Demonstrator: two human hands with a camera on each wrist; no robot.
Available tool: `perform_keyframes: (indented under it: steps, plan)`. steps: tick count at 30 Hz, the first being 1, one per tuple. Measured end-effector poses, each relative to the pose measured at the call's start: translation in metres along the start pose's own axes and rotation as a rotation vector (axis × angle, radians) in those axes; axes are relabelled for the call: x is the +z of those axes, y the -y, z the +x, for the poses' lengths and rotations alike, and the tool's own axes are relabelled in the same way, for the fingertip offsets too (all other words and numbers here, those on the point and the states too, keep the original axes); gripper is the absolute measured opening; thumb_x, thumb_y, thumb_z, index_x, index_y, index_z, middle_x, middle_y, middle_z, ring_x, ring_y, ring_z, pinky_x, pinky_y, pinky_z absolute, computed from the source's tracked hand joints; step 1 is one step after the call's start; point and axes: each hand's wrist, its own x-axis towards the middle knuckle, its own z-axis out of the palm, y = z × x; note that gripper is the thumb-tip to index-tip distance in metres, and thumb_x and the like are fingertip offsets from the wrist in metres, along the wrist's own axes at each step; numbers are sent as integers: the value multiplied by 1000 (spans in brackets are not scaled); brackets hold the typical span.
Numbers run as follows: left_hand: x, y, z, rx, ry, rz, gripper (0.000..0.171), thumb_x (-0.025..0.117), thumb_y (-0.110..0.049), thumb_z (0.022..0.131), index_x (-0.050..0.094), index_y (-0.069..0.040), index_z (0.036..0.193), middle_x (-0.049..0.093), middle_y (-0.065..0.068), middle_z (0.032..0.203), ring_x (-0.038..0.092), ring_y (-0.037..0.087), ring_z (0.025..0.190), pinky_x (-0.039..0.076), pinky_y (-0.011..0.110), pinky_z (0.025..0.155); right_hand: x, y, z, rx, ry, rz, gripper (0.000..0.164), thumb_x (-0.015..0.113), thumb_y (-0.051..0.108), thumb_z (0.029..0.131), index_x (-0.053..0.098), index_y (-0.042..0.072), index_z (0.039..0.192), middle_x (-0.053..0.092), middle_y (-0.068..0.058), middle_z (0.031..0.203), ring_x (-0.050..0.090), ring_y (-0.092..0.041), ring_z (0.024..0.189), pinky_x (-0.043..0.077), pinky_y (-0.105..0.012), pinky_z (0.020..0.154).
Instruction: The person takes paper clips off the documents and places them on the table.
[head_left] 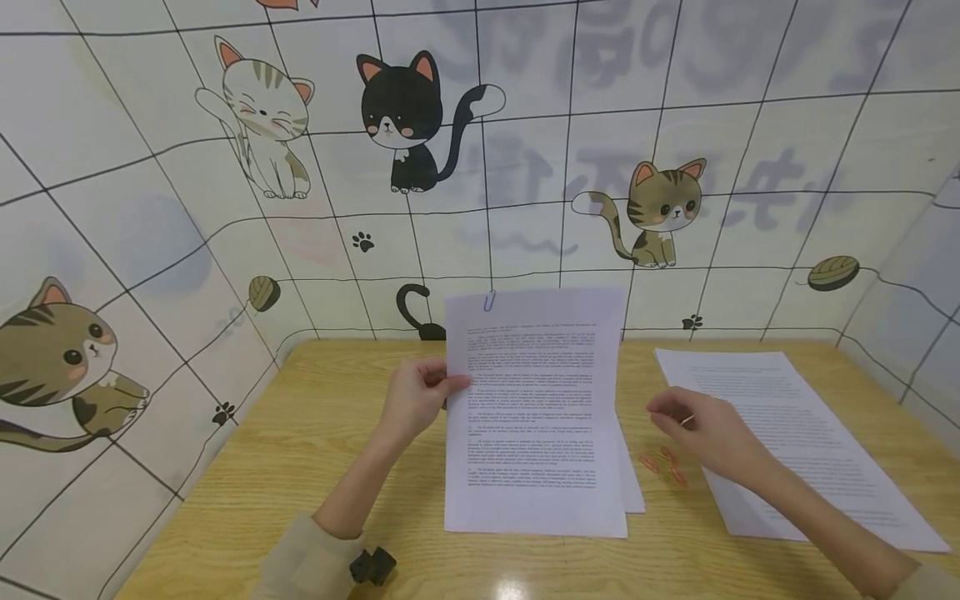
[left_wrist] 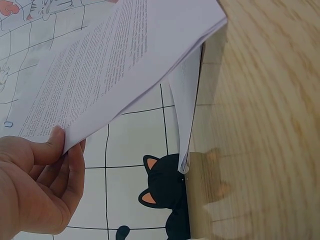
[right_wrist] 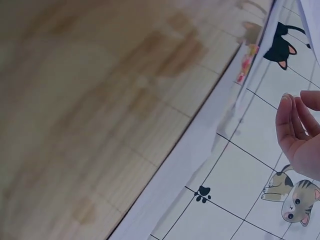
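Observation:
My left hand [head_left: 416, 400] pinches the left edge of a few printed sheets [head_left: 534, 417], thumb on the front face, and holds them raised off the table. A paper clip [head_left: 490, 301] sits on their top edge, left of centre. Behind their lower right corner shows more paper [head_left: 632, 479]. My right hand [head_left: 701, 425] hovers right of the raised sheets, fingers loosely bent, with no held thing plainly visible. Just below it several pink and yellow paper clips [head_left: 663, 467] lie on the table. In the right wrist view a gap shows between thumb and fingers [right_wrist: 285, 122].
A stack of printed paper [head_left: 787, 433] lies on the right of the wooden table [head_left: 247, 467], partly under my right forearm. A small black object [head_left: 372, 566] is by my left sleeve. Behind the table stands a wall [head_left: 525, 242] with cat drawings.

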Motion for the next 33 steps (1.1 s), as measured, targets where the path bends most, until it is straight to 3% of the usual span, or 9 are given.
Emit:
perform_keyframes:
  steps: [9,17,27,33]
  plan:
    - [1,4,0,-3,-2,6,10,76,0,88,78,0,98,75,10,81,67,18,65,57,33,61,-8,21,14,15,-111,54,11,68,13,98,69,8,108,72,-1,98,66,-10,81,51,-22,68]
    - [3,6,1,4,-7,1,9,76,0,88,78,0,97,75,10,82,68,18,66,55,27,59,-10,42,28,27,-171,93,15,67,19,99,70,10,111,72,-1,99,62,-7,84,47,-22,69]
    - [4,3,0,12,-16,-5,9,76,1,87,78,1,96,75,11,81,68,18,66,55,27,59,-7,65,45,-38,-229,212,17,66,15,100,70,7,114,73,-5,105,63,-3,90,46,-14,75]
    - [4,2,-1,29,-21,0,9,76,2,87,78,1,95,75,11,82,69,18,66,56,27,59,-4,78,53,-65,-249,282,19,66,13,100,70,4,116,72,-6,105,63,-4,92,46,-14,78]
